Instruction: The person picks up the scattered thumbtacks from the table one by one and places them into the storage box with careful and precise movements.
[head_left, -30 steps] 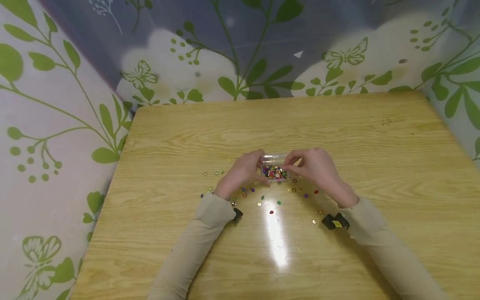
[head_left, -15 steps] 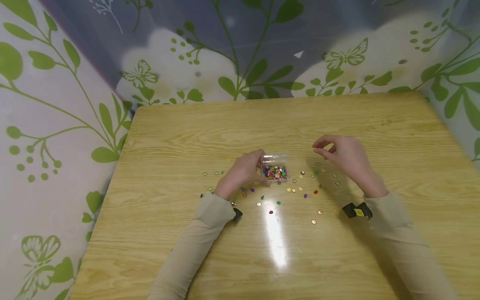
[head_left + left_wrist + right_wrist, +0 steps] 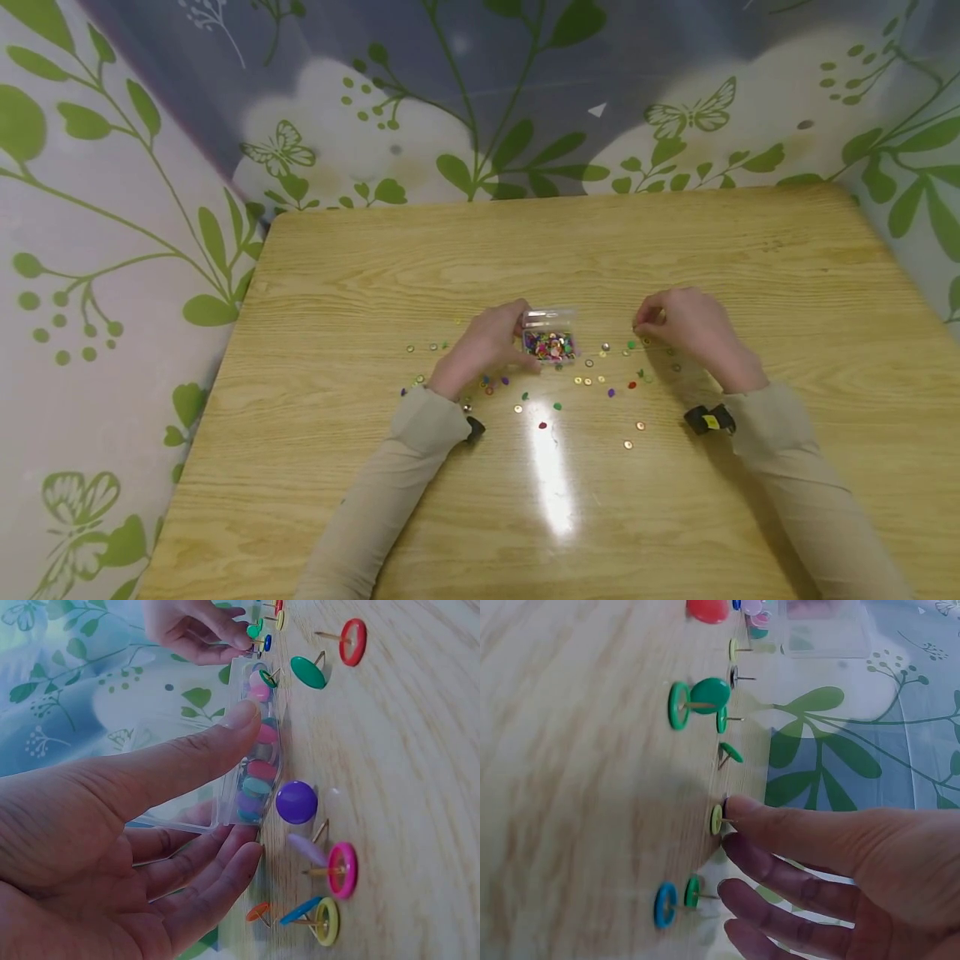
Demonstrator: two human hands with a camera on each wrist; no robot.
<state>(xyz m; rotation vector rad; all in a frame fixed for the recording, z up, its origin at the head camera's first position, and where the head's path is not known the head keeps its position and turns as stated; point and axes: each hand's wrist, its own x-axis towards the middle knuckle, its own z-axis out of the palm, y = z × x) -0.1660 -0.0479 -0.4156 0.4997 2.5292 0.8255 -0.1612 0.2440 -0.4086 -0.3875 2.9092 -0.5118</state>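
My left hand point(image 3: 487, 337) holds a small clear plastic box point(image 3: 550, 317), its lid raised, filled with coloured thumbtacks point(image 3: 551, 345). In the left wrist view, the thumb point(image 3: 240, 720) presses the box's near side while the fingers lie behind and below. Farther right, my right hand point(image 3: 693, 329) is down at the tabletop, thumb and index fingertip close together on a dark tack that they mostly hide. A yellow thumbtack point(image 3: 717, 820) stands point-up just in front of that thumb in the right wrist view.
Loose thumbtacks lie scattered around the box on the wooden table point(image 3: 420, 267). Among them are a purple tack point(image 3: 297, 802), a red tack point(image 3: 632, 385) and a blue tack point(image 3: 665, 904), several with points upward. A leaf-patterned curtain point(image 3: 315, 100) borders the table's back and sides.
My right hand moved from the box's edge out to the right, then lowered to the tabletop among the loose tacks. The left hand and box stay in place.
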